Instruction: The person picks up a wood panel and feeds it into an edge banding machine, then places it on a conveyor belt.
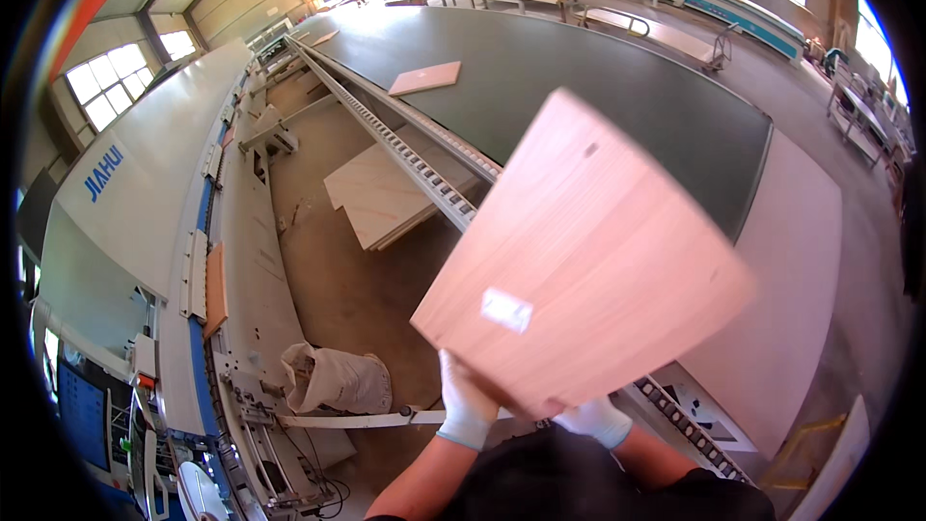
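Note:
A pale wood-grain board [584, 246] with a white label is held up tilted in front of me, over the rollers. My left hand [464, 397], in a white glove, grips its lower-left corner, with some fingers hidden behind it. My right hand [590, 417], also gloved, is closed on its bottom edge, its fingertips partly hidden. Behind the board are a roller rail [394, 144] and a dark green table top [666, 106], on which a smaller board [424, 78] lies.
An edge-banding machine [164, 183] runs along the left, with a monitor [82, 415] near me. A white sack [333, 381] and stacked panels [371, 193] are below the rails. A large pale panel [791, 270] is at right; carts [656, 31] stand behind the table.

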`<move>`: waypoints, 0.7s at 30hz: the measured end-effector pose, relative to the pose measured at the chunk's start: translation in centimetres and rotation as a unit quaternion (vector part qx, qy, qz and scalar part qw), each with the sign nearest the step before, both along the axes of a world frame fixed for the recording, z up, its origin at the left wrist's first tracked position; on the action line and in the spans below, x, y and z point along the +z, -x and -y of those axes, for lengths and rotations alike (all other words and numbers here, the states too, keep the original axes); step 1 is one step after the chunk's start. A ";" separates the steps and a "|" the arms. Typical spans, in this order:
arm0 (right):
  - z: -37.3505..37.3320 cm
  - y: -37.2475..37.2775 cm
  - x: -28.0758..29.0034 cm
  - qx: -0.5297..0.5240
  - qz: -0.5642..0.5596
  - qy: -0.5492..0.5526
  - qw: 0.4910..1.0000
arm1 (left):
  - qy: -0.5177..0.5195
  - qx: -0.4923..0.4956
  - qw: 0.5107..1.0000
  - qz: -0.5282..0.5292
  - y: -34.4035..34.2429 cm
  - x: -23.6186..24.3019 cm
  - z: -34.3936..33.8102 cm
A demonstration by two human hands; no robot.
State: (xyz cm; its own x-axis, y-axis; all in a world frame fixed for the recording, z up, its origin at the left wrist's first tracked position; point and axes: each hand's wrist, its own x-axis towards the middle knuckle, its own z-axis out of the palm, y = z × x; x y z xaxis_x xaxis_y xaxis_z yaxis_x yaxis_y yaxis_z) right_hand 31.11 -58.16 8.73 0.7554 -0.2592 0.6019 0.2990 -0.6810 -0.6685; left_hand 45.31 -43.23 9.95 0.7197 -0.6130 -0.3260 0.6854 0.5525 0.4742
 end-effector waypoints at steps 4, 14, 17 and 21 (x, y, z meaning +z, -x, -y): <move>-4.1 -1.1 0.6 0.112 -0.026 -0.023 0.993 | -0.040 0.130 0.991 0.010 -1.7 -3.3 -5.9; -7.0 -5.6 6.9 0.255 -0.117 -0.450 0.848 | -0.131 0.340 0.931 -0.001 2.9 -4.5 -25.1; -9.0 -7.8 6.2 0.318 -0.152 -0.561 0.749 | -0.134 0.369 0.920 0.019 6.6 -0.6 -28.0; -13.1 -8.8 3.6 0.385 -0.272 -0.643 0.604 | -0.232 0.531 0.810 0.086 11.1 2.0 -33.5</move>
